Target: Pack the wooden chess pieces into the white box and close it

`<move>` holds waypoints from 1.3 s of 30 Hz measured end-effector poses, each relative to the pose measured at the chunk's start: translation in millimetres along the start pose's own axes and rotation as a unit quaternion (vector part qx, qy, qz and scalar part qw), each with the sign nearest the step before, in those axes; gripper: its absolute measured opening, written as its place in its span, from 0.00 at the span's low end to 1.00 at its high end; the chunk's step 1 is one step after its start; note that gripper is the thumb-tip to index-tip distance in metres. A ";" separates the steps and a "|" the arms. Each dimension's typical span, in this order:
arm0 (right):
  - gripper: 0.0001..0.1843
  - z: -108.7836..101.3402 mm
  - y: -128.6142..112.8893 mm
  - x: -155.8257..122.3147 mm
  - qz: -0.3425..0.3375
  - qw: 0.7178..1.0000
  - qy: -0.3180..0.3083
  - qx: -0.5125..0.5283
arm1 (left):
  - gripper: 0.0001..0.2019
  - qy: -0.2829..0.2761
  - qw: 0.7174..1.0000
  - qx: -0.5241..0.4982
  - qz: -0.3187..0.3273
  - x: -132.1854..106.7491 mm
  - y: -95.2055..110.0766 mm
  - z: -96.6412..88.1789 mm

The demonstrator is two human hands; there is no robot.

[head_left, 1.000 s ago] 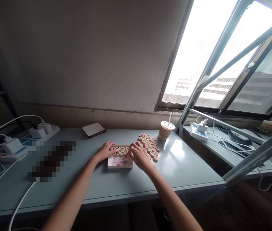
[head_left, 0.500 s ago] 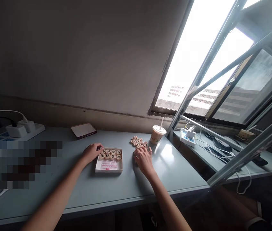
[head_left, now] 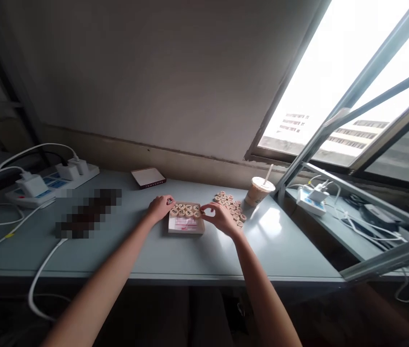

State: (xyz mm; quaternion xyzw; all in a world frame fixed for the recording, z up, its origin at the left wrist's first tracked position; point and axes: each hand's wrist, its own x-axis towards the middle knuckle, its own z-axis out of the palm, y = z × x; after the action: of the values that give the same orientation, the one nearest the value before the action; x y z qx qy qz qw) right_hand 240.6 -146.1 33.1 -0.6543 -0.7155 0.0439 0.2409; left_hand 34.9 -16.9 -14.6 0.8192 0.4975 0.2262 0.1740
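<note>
Leaving the loose pieces [head_left: 234, 208], over which it was held half a second ago, the right hand [head_left: 222, 219] has been brought back to the right edge of the box [head_left: 185, 231]. Its thumb and forefinger are bowed into a loop, the tips set close together at the end of the rows; whether a piece is pinched there cannot be told. More of the loose pieces is uncovered than before.

The left hand [head_left: 160, 208] is kept at the box's far left corner, its fingers curled and the thumb drawn near the forefinger; whether anything is gripped by them cannot be made out.

The box is placed on the bench [head_left: 190, 260], between the two hands. Two rows of four boxed pieces [head_left: 189, 213] are seen in its far part, unchanged in number, and a pink-marked sheet [head_left: 186, 222] is left exposed nearer the front. The loose pieces are spread beyond the right hand, just beside the cup [head_left: 258, 193]. The lid [head_left: 148, 177] is set apart, near the wall.
</note>
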 end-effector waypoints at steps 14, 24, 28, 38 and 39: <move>0.12 48.4 -41.8 23.2 -0.161 0.982 -0.079 0.060 | 0.13 -0.011 1.000 -0.021 -0.014 2.2 0.5 0.8; 0.12 52.0 -40.8 24.8 -0.187 0.982 -0.024 -0.009 | 0.14 -0.023 1.000 0.001 -0.008 2.0 -1.0 1.0; 0.03 52.5 -41.8 23.4 -0.171 0.984 -0.018 -0.037 | 0.16 -0.036 0.999 0.011 0.004 -2.3 2.1 -2.1; 0.19 21.1 23.7 20.9 0.170 0.965 0.113 -0.162 | 0.40 -0.149 0.985 -0.087 0.017 -7.4 -6.1 -12.9; 0.23 22.2 31.9 19.6 0.214 0.956 0.090 -0.177 | 0.43 -0.167 0.979 -0.113 0.021 -7.3 -8.5 -13.4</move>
State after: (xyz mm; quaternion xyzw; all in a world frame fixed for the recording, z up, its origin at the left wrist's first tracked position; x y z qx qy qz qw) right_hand 260.3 -117.3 7.2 -0.8254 -0.5304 -0.0923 0.1700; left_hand 18.4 -18.9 -9.2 0.8308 0.4154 0.1443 0.3411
